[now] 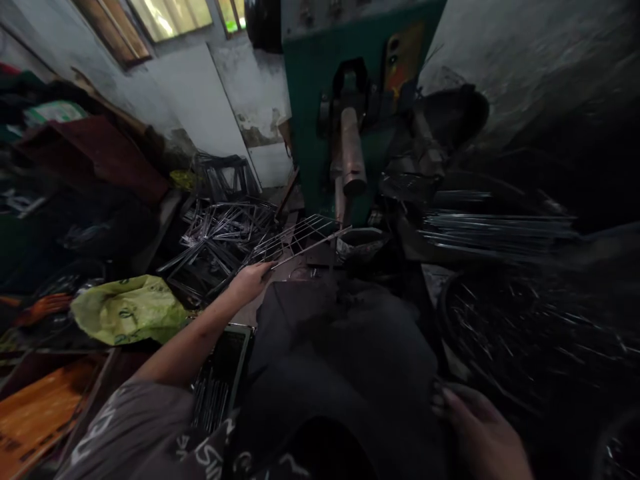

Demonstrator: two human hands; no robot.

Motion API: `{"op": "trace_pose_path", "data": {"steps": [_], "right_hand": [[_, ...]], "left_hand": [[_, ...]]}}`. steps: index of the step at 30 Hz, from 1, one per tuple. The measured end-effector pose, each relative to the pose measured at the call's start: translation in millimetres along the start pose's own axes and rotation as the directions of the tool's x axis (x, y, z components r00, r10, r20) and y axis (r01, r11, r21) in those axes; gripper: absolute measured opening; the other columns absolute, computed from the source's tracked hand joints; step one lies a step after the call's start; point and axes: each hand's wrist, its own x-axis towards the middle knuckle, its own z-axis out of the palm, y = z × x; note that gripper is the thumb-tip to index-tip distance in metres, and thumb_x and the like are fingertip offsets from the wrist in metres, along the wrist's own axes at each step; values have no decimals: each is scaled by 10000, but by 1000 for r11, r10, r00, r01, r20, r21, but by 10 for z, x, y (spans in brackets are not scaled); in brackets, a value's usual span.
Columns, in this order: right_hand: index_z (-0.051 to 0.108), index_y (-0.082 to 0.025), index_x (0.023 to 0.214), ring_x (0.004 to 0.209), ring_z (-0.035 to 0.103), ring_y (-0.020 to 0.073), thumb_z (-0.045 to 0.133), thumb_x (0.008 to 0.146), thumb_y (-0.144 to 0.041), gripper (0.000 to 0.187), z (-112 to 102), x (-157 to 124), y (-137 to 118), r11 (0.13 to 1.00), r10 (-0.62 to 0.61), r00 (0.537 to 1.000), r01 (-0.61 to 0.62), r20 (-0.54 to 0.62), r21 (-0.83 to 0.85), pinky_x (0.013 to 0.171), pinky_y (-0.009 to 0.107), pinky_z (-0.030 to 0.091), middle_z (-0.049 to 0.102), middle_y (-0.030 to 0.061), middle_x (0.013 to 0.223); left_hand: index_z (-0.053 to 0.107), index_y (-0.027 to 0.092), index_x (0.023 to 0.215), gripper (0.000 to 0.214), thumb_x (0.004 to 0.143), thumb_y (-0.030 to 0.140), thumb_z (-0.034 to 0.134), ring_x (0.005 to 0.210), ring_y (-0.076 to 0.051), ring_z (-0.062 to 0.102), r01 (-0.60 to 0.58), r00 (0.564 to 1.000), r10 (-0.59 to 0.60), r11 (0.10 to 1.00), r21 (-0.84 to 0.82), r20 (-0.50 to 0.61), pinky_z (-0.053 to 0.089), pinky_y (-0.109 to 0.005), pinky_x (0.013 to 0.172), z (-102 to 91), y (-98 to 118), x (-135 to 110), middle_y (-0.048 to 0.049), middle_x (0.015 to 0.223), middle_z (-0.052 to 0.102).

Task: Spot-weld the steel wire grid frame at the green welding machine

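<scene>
My left hand (pixel 251 281) is closed round the near edge of a wire rack (pixel 300 240), a grid of thin metal rods. The rack slants up and away, its far end close to the copper-coloured electrodes (pixel 353 153) of a green machine (pixel 310 100). Low on the right, my right hand (pixel 483 423) is dim and blurred beside my dark-clad leg. Its fingers are curled together; a small dark shape shows at their tips, too unclear to name.
Left of the machine lies a tangled heap of wire frames (pixel 220 223). Metal rods (pixel 490 227) lie to the right, above a round dark tub (pixel 447 313) of small metal pieces. A yellow-green sack (pixel 130 310) and an orange bag (pixel 45 413) are on the left.
</scene>
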Motion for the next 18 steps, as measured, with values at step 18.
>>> {"op": "trace_pose_path", "data": {"steps": [18], "right_hand": [[634,-274,684,660,639,270,502,618,-584,343,-168,371,-421,905,-275,931,335,239,-263,576,350,526,664,39,716]], "left_hand": [[398,223,1389,559,854,60,404,930,-180,630,143,952,-227,924,355,207,492,-249,820,-546,720,-124,-85,1102,623]]}}
